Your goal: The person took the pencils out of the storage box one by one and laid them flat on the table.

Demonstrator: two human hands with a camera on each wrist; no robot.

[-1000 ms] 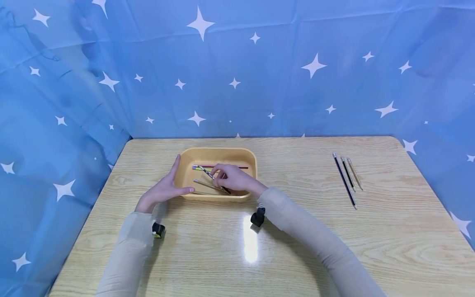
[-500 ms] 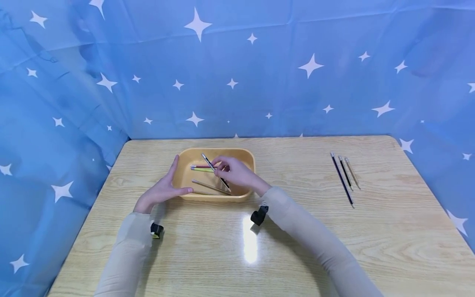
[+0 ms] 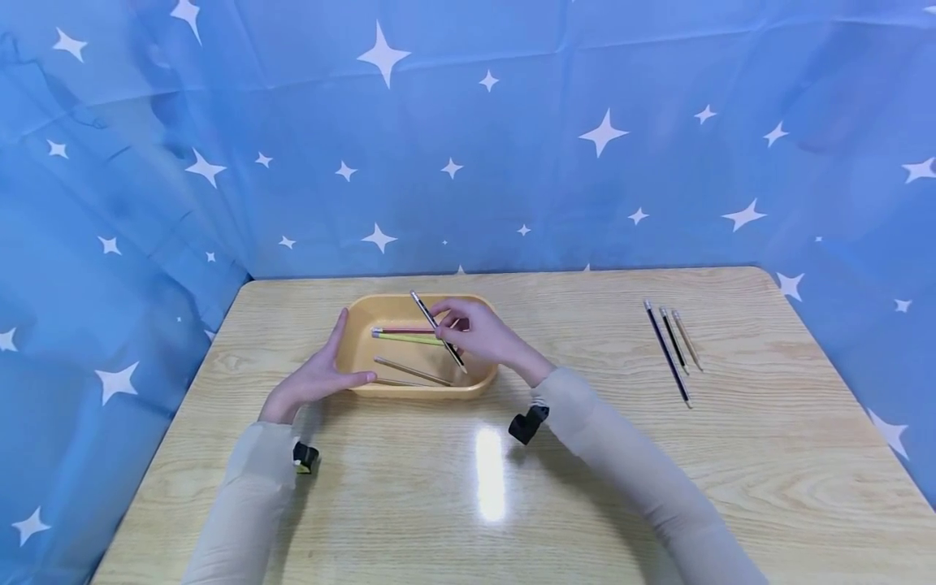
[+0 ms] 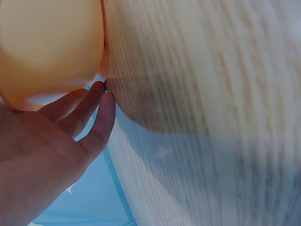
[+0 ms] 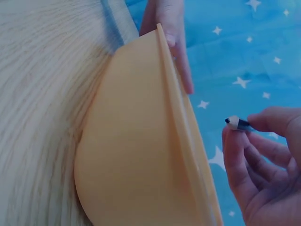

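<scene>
My right hand (image 3: 478,331) pinches a dark pencil (image 3: 426,311) with a white eraser end over the right half of a yellow plastic tray (image 3: 478,392). In the right wrist view its sharpened tip (image 5: 232,122) pokes out between thumb and fingers, above the rim. My left hand (image 3: 318,380) holds the tray's near left corner, thumb over the rim and fingers against the outer wall. Inside lie a red pencil (image 3: 405,331), a yellow-green pencil (image 3: 405,338), a brownish pencil (image 3: 409,371) and another light pencil (image 3: 398,382) along the near wall.
To the right on the wooden table (image 3: 585,455) lie a long dark pencil (image 3: 667,353), a shorter black pencil (image 3: 673,340) and a natural-wood pencil (image 3: 687,340), side by side. A blue star-printed cloth (image 3: 512,146) hangs behind the table and along its left side.
My right hand has lifted the dark pencil from among the others and moved slightly right, tilting it more steeply. My left hand stays at the tray's corner. The view has shifted slightly.
</scene>
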